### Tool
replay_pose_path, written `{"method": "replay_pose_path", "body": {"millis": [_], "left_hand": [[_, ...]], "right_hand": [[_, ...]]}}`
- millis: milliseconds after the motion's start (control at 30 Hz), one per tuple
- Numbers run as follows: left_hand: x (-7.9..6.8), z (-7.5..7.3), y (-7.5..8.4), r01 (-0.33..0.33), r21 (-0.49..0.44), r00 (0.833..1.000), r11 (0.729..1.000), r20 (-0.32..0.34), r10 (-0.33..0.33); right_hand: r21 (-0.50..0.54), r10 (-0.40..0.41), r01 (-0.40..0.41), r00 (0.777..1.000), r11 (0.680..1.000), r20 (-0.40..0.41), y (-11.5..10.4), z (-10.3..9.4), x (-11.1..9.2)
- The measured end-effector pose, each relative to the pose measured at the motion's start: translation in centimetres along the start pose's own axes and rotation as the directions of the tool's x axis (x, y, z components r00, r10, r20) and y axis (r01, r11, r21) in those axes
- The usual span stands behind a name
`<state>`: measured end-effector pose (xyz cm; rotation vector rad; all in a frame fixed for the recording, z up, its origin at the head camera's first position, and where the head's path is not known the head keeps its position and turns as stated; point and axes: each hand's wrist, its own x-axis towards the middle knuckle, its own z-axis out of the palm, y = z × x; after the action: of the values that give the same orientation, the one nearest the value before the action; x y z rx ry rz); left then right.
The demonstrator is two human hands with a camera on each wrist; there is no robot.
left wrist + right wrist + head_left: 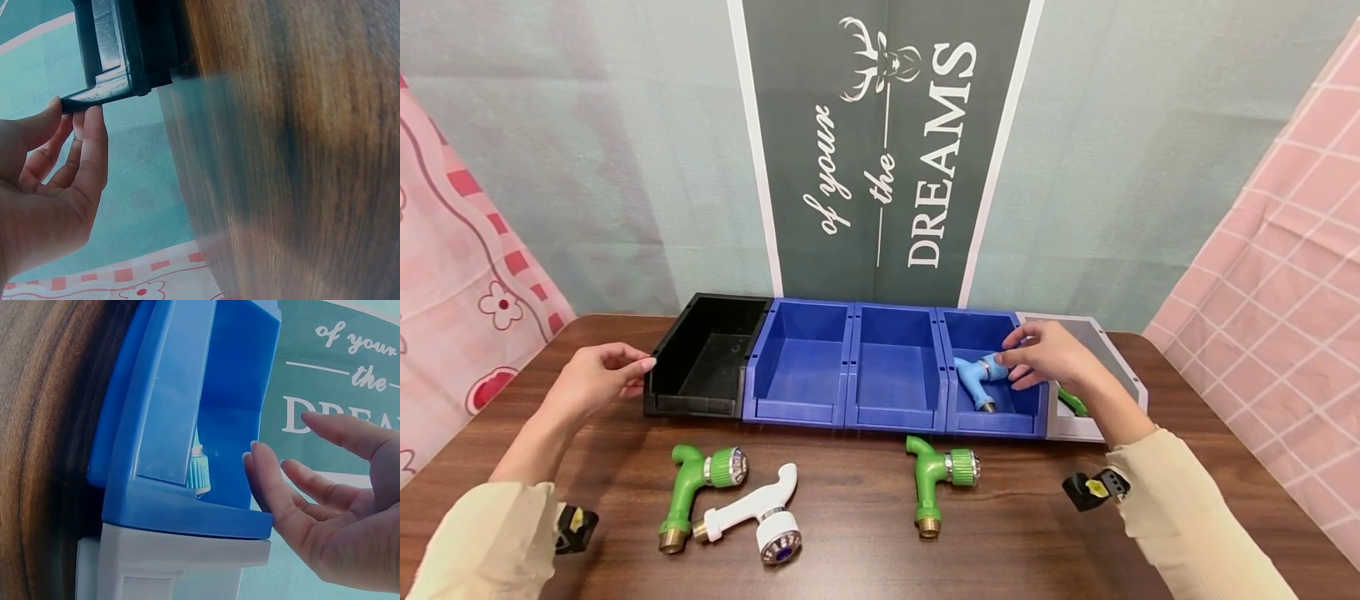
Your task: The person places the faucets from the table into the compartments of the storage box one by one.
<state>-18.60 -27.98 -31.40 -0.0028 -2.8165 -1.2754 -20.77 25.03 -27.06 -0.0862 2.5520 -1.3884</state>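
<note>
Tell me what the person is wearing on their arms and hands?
Both arms wear long cream sleeves. Each wrist carries a small black camera clip with a yellow mark: one by the left hand at, one behind the right hand at. The hands are bare.

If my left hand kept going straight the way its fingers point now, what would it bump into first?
Probably the black bin. The left hand points right along the table, and its fingers already sit at the bin's near corner edge, so nothing lies between. Whether they touch it yet is hard to tell.
</note>
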Motion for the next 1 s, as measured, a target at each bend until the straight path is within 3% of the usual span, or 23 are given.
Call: {"method": "replay_pose_path", "body": {"millis": [1000], "left_hand": [[0.0, 0.0, -0.1, -0.023, -0.022, 1.000, 0.999, -0.006, 0.023]], "right_hand": [[0.096, -0.046, 0.038, 0.996, 0.995, 0.075, 0.5, 0.5, -2.2]]}}
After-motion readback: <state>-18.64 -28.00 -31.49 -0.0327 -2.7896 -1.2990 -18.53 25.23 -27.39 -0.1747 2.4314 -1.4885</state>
